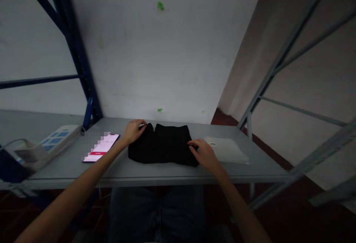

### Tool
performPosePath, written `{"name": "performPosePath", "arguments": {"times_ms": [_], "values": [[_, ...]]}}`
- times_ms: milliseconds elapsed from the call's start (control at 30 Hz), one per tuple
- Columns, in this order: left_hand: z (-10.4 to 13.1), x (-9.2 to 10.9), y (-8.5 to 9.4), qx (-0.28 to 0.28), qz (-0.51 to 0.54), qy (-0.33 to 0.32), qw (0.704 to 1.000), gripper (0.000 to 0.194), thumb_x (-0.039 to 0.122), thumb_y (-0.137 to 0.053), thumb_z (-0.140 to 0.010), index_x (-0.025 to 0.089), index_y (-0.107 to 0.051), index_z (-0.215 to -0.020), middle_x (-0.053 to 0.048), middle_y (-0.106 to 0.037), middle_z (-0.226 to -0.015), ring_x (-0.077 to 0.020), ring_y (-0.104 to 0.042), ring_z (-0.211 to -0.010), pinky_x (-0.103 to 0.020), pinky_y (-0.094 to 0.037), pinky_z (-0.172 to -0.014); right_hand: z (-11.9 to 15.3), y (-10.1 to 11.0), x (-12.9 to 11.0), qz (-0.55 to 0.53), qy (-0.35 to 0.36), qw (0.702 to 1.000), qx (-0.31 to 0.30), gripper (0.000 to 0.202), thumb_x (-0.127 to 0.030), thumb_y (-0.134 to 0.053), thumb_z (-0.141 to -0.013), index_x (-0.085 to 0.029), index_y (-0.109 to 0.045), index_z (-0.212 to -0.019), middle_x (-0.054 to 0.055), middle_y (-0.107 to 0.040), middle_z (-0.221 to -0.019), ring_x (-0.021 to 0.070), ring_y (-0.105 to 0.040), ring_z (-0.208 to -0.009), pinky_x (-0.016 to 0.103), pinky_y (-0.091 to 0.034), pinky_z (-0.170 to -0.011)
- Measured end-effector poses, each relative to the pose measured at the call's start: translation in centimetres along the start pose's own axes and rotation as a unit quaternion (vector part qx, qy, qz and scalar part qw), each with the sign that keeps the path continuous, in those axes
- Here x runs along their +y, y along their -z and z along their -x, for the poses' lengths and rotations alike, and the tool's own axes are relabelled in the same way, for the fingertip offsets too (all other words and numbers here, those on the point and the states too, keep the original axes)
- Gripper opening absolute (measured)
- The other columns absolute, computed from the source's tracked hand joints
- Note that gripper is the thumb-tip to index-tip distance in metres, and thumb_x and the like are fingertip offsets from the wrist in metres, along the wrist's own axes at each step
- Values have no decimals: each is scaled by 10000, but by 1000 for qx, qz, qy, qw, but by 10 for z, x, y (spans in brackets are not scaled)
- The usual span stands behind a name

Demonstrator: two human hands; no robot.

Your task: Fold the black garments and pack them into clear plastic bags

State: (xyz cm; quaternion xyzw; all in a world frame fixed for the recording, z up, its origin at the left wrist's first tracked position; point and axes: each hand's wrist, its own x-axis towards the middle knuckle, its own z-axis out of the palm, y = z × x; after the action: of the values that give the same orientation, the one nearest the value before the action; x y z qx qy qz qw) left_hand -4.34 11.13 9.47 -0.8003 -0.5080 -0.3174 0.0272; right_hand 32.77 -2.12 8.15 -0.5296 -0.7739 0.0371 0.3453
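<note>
A black cloth garment lies spread on the grey shelf top in front of me; its exact kind cannot be made out. At its upper left corner my left hand pinches a raised edge of the cloth. My right hand is at the right edge, with thumb and forefinger closed on the fabric. Just beyond the right hand lies a flat white packet with a small printed mark, partly behind that hand.
A phone with a lit screen lies left of the garment. Farther left is a white power strip with blue sockets and a cable. A blue rack post rises at left, grey rack bars at right, and a white wall stands behind.
</note>
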Motion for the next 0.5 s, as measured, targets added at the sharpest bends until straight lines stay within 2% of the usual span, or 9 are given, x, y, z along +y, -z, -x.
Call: {"name": "performPosePath", "arguments": {"times_ms": [100,200,267,333,433,500], "values": [[16,4,11,2,52,-25,998,241,341,-482,-939,231,-657,-1063,-66,-753,-1056,-257,-684,-1021,-443,-488,-1035,22,10,2,-15,16,998,-65,230,-262,-666,-907,-279,-742,-1123,64,-730,-1111,249,-656,-1076,406,-508,-974],[37,0,22,-57,66,-85,993,278,285,-480,-926,229,-652,-1137,-74,-739,-1155,-243,-680,-1084,-411,-509,-1019,45,19,11,-29,25,993,-114,304,-277,-729,-874,-301,-740,-1176,71,-715,-1202,267,-636,-1156,439,-490,-1043],[52,-6,27,-115,36,-123,985,321,223,-473,-907,252,-673,-1156,-55,-741,-1181,-231,-683,-1106,-440,-463,-1092,55,22,19,-38,23,992,-118,325,-254,-723,-875,-314,-737,-1194,69,-705,-1242,268,-625,-1187,454,-483,-1069],[63,-12,31,-151,1,-139,979,381,171,-452,-895,277,-693,-1171,-39,-739,-1221,-221,-676,-1157,-489,-364,-1185,59,22,26,-46,22,993,-111,308,-246,-690,-899,-326,-740,-1192,63,-706,-1249,264,-626,-1191,461,-484,-1075],[75,-13,39,-164,-24,-139,976,428,172,-425,-923,280,-689,-1242,-49,-704,-1326,-221,-606,-1304,-532,-264,-1240,59,19,33,-45,19,994,-95,248,-267,-649,-932,-328,-758,-1145,59,-729,-1196,263,-645,-1150,463,-503,-1051],[82,-8,46,-156,-24,-140,978,392,263,-457,-965,287,-677,-1289,-59,-683,-1367,-238,-562,-1360,-551,-247,-1244,58,17,36,-42,22,995,-85,239,-280,-630,-946,-330,-763,-1139,56,-737,-1173,260,-653,-1135,456,-513,-1037]]}}
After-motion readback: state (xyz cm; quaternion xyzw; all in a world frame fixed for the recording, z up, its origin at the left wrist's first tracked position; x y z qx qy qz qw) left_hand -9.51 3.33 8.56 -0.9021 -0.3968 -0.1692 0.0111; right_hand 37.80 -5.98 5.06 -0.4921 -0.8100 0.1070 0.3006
